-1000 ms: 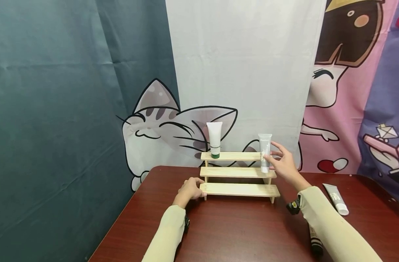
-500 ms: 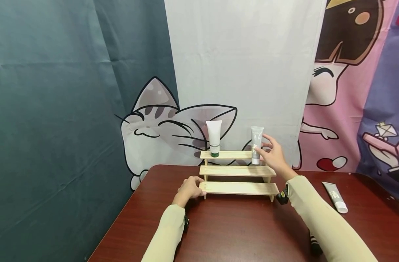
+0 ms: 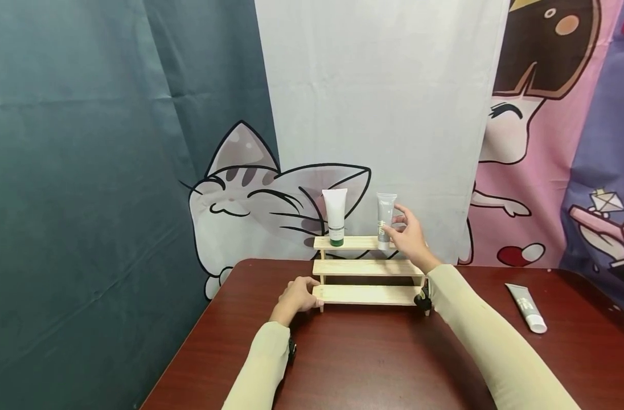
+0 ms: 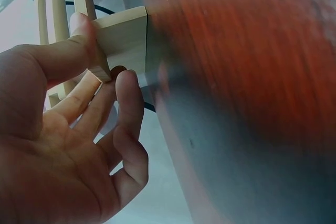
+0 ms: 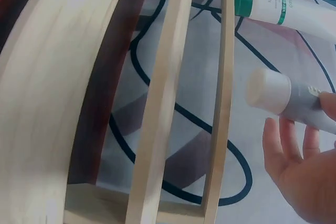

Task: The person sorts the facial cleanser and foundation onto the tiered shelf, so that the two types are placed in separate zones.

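A three-step wooden display rack [image 3: 365, 294] stands on the dark red table. My left hand [image 3: 295, 294] grips the left end of its lowest step; in the left wrist view the thumb [image 4: 81, 30] lies on the board's edge with fingers behind it. My right hand [image 3: 410, 236] pinches a silver-grey squeeze tube [image 3: 386, 212], upright with its white cap [image 5: 266, 88] downward. That cap is a small gap short of the top step in the right wrist view. A white tube with a green cap [image 3: 335, 210] stands on the top step's left part.
Another grey tube with a white cap [image 3: 527, 307] lies on the table [image 3: 363, 359] at the right, beyond the right sleeve [image 3: 491, 330]. A printed cloth backdrop [image 3: 394, 97] hangs close behind the rack.
My right hand has carried the silver-grey tube left and a little up, toward the white tube. A dark striped tube is now hidden behind my right sleeve. The left hand stays put.
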